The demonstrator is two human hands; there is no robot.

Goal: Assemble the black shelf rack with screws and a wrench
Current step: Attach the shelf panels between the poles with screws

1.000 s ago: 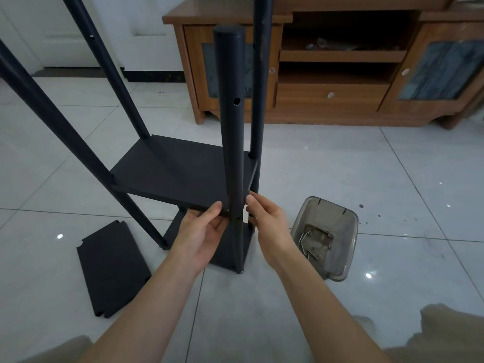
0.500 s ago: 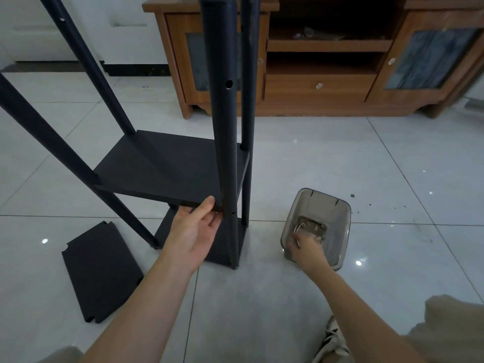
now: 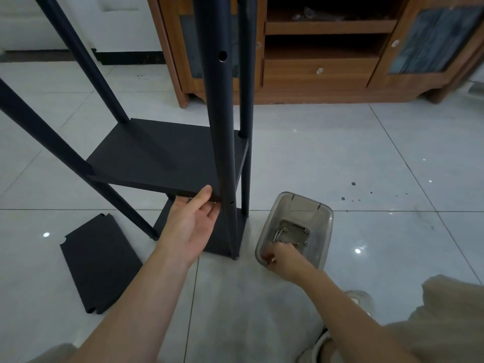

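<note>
Black shelf rack (image 3: pixel 218 100) stands upright on the tiled floor (image 3: pixel 366 158). The left hand (image 3: pixel 191 226) grips the middle shelf (image 3: pixel 157 158) at its front edge, thumb on top and fingers beneath, touching the front post (image 3: pixel 227 179). The right hand (image 3: pixel 285 260) has its fingers curled together, pinching what looks like a screw (image 3: pixel 272 260) at the near rim of the clear container (image 3: pixel 323 231), just right of the rack's foot. A loose panel (image 3: pixel 99 263) lies flat to the left, apart from the rack.

Your one head-worn camera looks forward and steeply down, close above your left hand (image 3: pixel 188 226) gripping the flat matte-black shelf board (image 3: pixel 157 158). The clear plastic tub (image 3: pixel 326 226) sits right of that grip, the brown wooden cabinet (image 3: pixel 314 82) beyond.
</note>
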